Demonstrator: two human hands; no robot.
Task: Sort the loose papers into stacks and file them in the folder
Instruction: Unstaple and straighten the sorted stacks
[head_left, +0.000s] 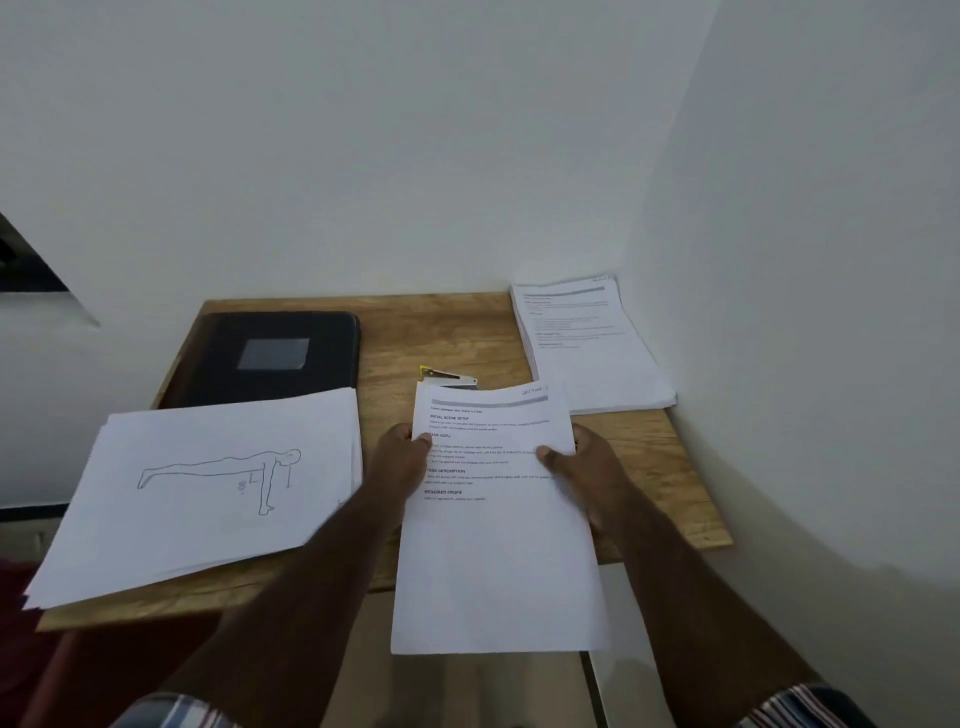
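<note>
Both thumbs lie on top of the printed sheets (498, 519): left hand (402, 457) pinches their left margin, right hand (582, 467) the right, remaining fingers hidden beneath. Sheets held above the table's (675, 467) near edge, overhanging toward the person. Paper is light, limp, slick between leaves; likely to fan or sag, so grip opposite edges. Stapler (449, 378) peeks out behind. Drawing stack (208, 493) at near-left corner, printed stack (587, 348) at far-right, black folder (270, 356) closed at far-left.
</note>
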